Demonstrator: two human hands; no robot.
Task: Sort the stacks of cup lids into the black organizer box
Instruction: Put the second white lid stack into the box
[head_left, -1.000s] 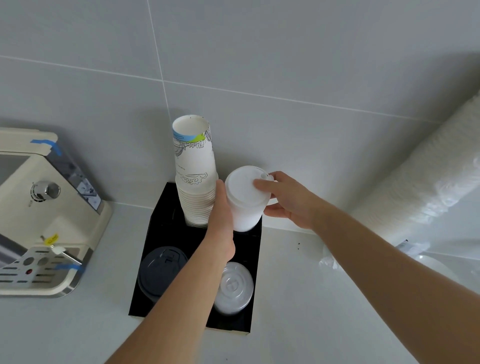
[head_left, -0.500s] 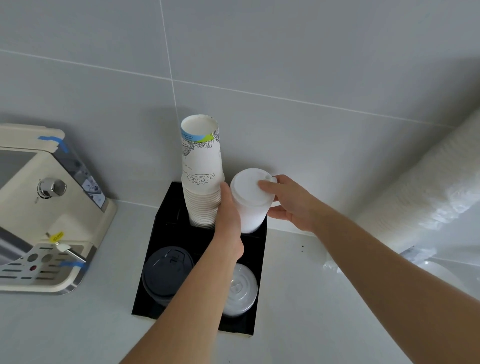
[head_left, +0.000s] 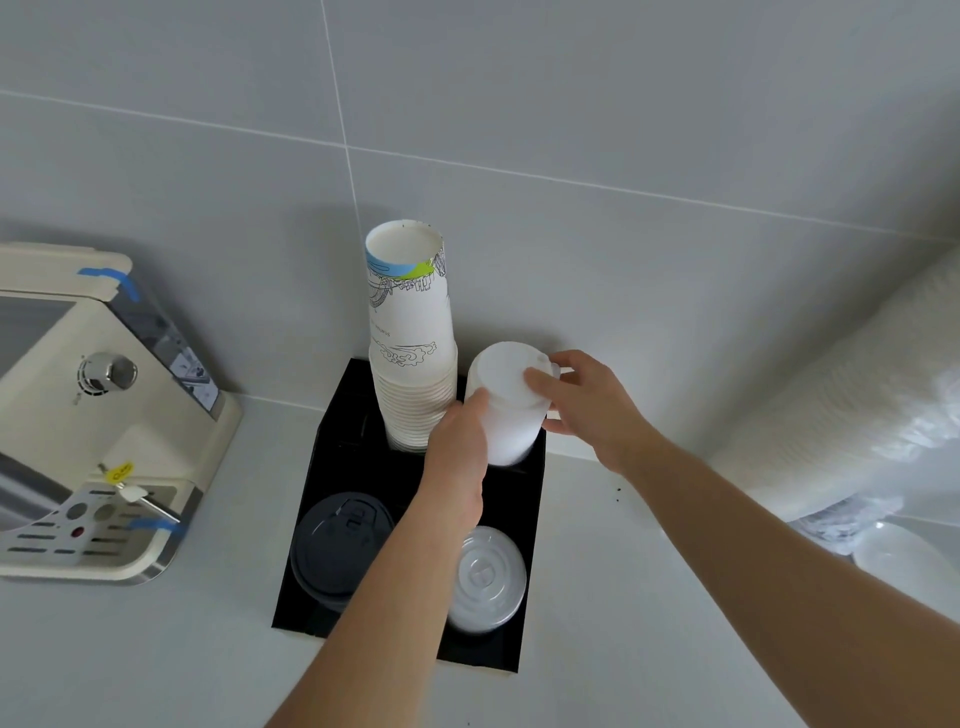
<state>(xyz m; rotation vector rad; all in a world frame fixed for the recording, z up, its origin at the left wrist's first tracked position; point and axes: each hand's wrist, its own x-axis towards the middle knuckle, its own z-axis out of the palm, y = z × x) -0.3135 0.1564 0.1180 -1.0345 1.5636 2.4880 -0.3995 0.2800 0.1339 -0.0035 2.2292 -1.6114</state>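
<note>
Seating the white lids (head_left: 506, 410) in the box's (head_left: 511, 644) back-right slot, both hands (head_left: 460, 452) (head_left: 587, 405) gripping; next, release.

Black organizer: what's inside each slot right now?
Organizer: back left, paper cups; back right, white lid stack held by both hands; front left, black lids; front right, clear lids. Slot bottoms are covered.

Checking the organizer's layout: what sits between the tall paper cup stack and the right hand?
In the head view, the white lid stack stands between the paper cup stack and the right hand, held by both hands; the left hand grips its near side.
</note>
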